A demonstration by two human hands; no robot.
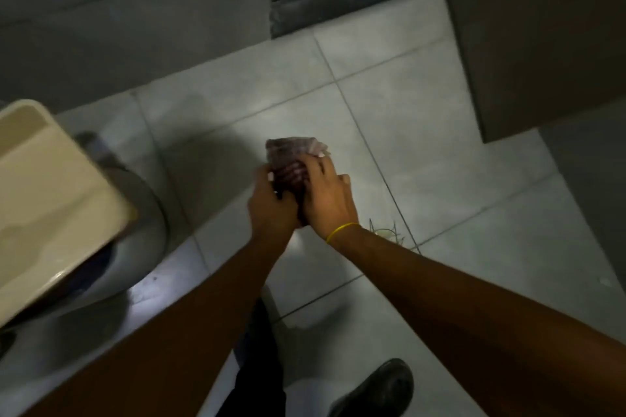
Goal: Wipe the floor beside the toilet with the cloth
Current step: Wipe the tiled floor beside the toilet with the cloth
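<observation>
2 bare forearms fill the bottom of the view, and below them a dark shoe (376,389) stands on the floor (423,118). The left hand (271,210) and right hand (327,196) meet in front, both closed around the cloth (293,159), which is bunched between them and held up above the tiles, not yet on them. A thin yellow band (340,231) circles the right wrist.

The likely trouble: the cloth is a tight wad, so unless it is opened out, only a small patch will touch the floor and the wipe may leave streaks. The light is dim, so dirt near the toilet (145,230) base could be missed. The pale tiles look smooth and glossy, perhaps slick when wet, so the foot could slip while crouching. A small wiry thing (386,234) lies just beside the right wrist in view; the cloth might snag it.

The cloth looks soft, reddish and ribbed. The toilet has a rounded grey base and a cream, flat-topped tank (50,186).
</observation>
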